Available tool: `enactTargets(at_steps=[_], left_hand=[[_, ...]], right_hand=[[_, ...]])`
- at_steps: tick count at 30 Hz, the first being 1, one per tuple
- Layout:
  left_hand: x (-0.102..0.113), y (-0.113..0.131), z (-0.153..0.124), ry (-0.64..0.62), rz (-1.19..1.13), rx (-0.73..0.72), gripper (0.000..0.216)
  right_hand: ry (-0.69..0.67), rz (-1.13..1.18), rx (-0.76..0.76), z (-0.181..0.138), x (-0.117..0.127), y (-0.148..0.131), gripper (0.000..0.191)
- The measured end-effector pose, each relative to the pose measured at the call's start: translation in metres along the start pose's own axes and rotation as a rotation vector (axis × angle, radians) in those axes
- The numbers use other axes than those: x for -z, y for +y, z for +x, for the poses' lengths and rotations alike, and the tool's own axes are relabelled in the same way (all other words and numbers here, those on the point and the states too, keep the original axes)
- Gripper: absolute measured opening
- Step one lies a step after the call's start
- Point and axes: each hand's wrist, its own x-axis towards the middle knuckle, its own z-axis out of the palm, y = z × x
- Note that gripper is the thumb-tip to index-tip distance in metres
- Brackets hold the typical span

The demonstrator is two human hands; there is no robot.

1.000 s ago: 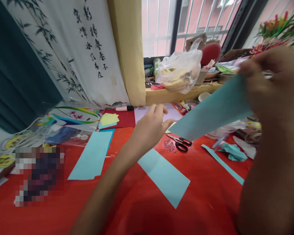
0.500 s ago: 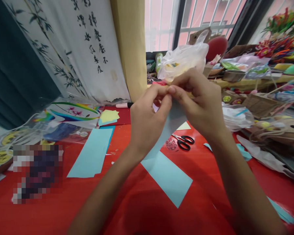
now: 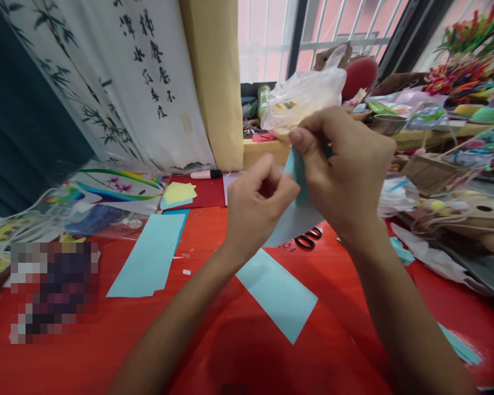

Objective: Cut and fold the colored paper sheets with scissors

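A light blue sheet of paper (image 3: 298, 211) hangs upright in the air between my hands. My right hand (image 3: 343, 164) pinches its top edge between thumb and fingers. Lower on its left side, my left hand (image 3: 261, 203) is closed with thumb and forefinger pressed together at the sheet. Beneath them another light blue paper strip (image 3: 280, 296) lies slanted on the red tabletop (image 3: 206, 334). Scissors with black handles (image 3: 308, 239) lie behind the held sheet, their blades hidden by it.
On the left are more light blue paper (image 3: 146, 255), yellow paper scraps (image 3: 180, 192) and a pink marker (image 3: 206, 174). A white plastic bag (image 3: 302, 101) stands at the back. Craft supplies crowd the right, with a brown plush-like thing (image 3: 469, 214) among them.
My hands were together at the paper's top edge. Now my left hand has slid down along it, while my right hand has moved slightly right, still pinching the top. The view has shifted slightly.
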Motion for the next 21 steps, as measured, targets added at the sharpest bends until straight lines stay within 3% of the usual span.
enactTargets(at_steps=[6, 17, 21], left_hand=[[-0.005, -0.001, -0.006, -0.088, -0.074, 0.001, 0.026], [-0.015, -0.007, -0.019, -0.343, -0.166, 0.050, 0.019], [-0.015, -0.011, -0.019, -0.459, -0.138, -0.008, 0.019]], right_hand=[[-0.010, -0.141, -0.018, 0.003, 0.002, 0.008, 0.025], [0.112, -0.280, -0.089, 0.012, 0.015, 0.031, 0.031], [0.214, -0.277, -0.075, 0.014, 0.015, 0.039, 0.034]])
